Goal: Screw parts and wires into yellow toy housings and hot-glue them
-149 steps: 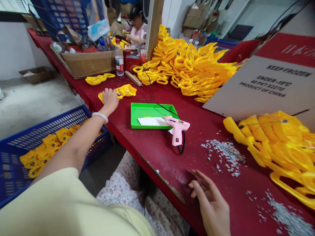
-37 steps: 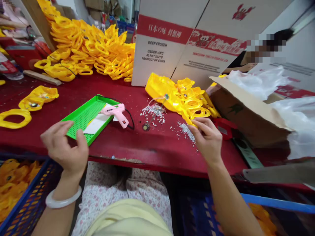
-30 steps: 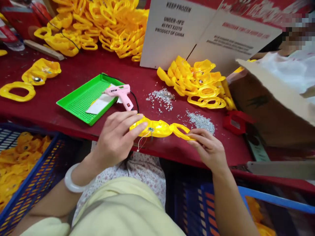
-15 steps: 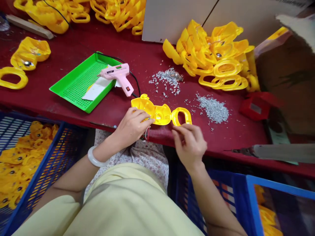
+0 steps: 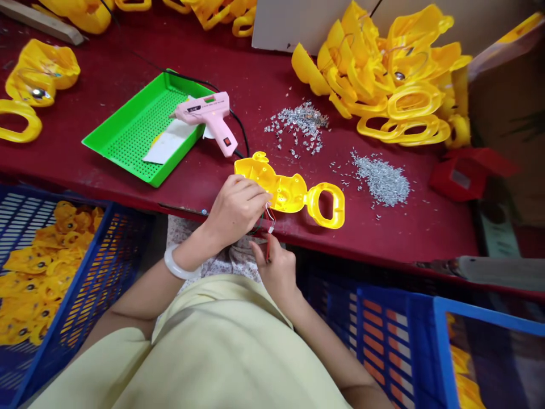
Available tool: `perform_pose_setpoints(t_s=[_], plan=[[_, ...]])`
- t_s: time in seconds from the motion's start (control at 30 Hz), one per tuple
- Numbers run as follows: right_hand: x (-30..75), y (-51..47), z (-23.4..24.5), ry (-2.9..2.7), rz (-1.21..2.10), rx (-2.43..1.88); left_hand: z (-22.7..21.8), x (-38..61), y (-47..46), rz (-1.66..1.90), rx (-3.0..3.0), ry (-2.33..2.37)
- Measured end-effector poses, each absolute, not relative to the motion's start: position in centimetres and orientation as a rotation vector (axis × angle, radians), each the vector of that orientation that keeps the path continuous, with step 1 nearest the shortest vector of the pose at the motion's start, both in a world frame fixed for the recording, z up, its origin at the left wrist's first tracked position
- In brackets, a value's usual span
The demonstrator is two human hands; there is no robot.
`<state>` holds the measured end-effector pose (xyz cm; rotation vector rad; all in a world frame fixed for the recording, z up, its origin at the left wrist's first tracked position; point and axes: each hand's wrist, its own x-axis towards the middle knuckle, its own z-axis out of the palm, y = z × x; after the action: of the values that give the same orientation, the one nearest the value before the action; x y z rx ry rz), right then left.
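A yellow plastic toy shell half (image 5: 293, 193), with a ring-shaped handle at its right end, lies hollow side up near the table's front edge. My left hand (image 5: 238, 210) is closed beside the shell's left part, its fingertips pinching a bunch of thin wires (image 5: 271, 216). Red and white strands hang from them with a small white connector (image 5: 271, 229). Just below, my right hand (image 5: 279, 267) is closed, thumb and forefinger on a red wire (image 5: 268, 250). Whatever lies deeper in either grip is hidden.
A pink glue gun (image 5: 210, 116) rests on the rim of a green tray (image 5: 123, 162). Behind the shell are heaps of small screws (image 5: 385, 179) and metal bits (image 5: 302, 122). More yellow shells (image 5: 383, 74) are piled at the back. Blue crates (image 5: 128, 250) flank my lap.
My right hand has left the shell's ring handle and moved left and down to the wires. My left hand has shifted slightly right. The wires and white connector now show more clearly.
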<state>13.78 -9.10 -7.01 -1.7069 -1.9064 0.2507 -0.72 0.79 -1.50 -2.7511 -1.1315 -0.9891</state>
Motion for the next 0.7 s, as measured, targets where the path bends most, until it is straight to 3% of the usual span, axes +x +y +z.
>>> perform_pose_setpoints(t_s=[0.37, 0.7], plan=[[11.3, -9.8, -11.5, -1.360, 0.770, -1.632, -1.5, -0.6, 0.4, -1.017, -2.724, -1.220], [9.7, -10.1, -10.6, -1.196, 1.050, -1.515, -1.6, -0.6, 0.2, -1.110, -2.746, -1.237]])
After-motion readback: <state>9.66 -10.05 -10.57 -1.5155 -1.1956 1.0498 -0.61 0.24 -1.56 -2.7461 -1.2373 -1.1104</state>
